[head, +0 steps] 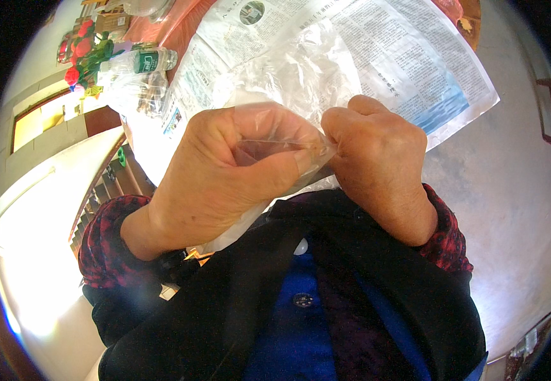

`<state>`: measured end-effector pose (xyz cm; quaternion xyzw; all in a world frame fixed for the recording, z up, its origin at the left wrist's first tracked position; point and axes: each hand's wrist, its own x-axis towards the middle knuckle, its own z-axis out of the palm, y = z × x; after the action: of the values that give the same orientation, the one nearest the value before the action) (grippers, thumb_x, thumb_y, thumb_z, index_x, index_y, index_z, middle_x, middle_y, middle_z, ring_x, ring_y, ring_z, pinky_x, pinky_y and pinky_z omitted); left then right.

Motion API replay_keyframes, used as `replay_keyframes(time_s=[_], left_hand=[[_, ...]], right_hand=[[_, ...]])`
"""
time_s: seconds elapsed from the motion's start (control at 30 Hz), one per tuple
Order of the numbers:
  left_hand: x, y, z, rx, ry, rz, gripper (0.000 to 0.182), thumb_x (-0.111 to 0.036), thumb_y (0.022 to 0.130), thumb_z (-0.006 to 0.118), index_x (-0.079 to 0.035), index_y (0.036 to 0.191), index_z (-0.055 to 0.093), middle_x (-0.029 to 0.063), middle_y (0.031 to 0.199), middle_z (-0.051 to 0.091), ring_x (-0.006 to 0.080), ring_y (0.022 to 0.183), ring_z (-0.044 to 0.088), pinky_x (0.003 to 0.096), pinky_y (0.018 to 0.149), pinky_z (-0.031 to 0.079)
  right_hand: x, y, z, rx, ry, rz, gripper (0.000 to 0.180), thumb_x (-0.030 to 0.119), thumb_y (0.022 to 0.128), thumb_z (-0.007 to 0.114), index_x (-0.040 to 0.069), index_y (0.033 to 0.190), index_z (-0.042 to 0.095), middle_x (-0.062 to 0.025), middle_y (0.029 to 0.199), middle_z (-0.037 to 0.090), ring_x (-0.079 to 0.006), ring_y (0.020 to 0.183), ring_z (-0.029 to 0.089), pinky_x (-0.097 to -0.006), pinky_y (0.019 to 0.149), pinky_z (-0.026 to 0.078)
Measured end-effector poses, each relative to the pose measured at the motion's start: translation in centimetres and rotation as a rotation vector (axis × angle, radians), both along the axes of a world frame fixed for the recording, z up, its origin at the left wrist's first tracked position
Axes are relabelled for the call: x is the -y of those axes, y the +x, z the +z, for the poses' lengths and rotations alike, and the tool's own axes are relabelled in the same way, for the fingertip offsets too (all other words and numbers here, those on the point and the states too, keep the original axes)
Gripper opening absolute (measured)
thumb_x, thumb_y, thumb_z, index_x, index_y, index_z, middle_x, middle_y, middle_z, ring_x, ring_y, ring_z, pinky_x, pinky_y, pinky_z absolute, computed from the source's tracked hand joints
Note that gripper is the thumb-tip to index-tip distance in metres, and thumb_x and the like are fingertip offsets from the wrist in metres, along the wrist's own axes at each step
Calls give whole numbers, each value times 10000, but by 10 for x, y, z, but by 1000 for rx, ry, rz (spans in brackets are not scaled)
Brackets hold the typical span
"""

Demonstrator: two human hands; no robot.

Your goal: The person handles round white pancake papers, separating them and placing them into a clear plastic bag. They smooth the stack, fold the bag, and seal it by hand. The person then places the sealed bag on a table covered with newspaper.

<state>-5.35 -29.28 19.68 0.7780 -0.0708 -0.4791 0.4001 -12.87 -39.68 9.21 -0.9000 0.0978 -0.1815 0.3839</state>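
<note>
Held close before my chest is a clear plastic bag (299,71), its crinkled film spreading away over printed newspaper sheets (380,43). My left hand (223,166) pinches the film between thumb and forefinger, with part of the plastic lying over its curled fingers. Right beside it, my right hand (380,152) is closed in a fist on a gathered edge of the same bag. The two hands almost touch where the film is drawn tight between them. Most of my right fingertips are hidden behind the knuckles.
Left of the newspaper lies a plastic bottle (154,60) with a green label, near red artificial flowers (84,47) and a cardboard box (113,23). Pinkish-red plastic sheeting (175,28) shows beneath the paper. A slatted wooden piece (127,178) stands below at left.
</note>
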Motion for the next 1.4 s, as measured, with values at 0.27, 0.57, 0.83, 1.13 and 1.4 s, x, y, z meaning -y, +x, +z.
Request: replay_keyframes(time_s=[0.27, 0.57, 0.83, 1.13, 1.4], left_hand=[[-4, -1, -2, -215, -58, 145, 222, -89, 749, 581, -12, 956, 554, 40, 766, 594, 61, 594, 509, 176, 530, 414], [-3, -6, -2, -312, -143, 277, 171, -77, 712, 572, -30, 874, 542, 52, 713, 566, 92, 587, 521, 179, 512, 420], [-2, -5, -4, -246, -123, 221, 211, -105, 728, 540, -1, 912, 548, 57, 684, 535, 98, 559, 477, 200, 500, 392], [-1, 2, 1, -301, -47, 206, 229, -88, 736, 544, 14, 940, 542, 86, 759, 573, 118, 612, 520, 210, 552, 431], [-4, 4, -2, -268, -72, 155, 195, -99, 747, 565, -8, 918, 549, 74, 738, 567, 108, 584, 508, 195, 532, 412]], right_hand=[[1, 1, -1, -5, 19, -7, 80, 99, 614, 574, 87, 563, 514, -74, 572, 480, -280, 516, 519, -371, 429, 371], [1, 0, -1, -37, 20, 5, 71, 88, 608, 567, 91, 563, 513, -71, 568, 479, -279, 508, 511, -370, 428, 366], [1, 1, -2, -38, 31, 14, 76, 103, 620, 564, 92, 566, 512, -69, 575, 483, -278, 511, 514, -372, 429, 370], [2, 3, -3, -57, 40, 31, 83, 118, 622, 570, 88, 568, 516, -73, 581, 487, -280, 532, 523, -371, 437, 378], [1, 3, -1, -66, 43, 31, 78, 121, 621, 571, 92, 573, 517, -74, 579, 480, -280, 539, 530, -379, 437, 382]])
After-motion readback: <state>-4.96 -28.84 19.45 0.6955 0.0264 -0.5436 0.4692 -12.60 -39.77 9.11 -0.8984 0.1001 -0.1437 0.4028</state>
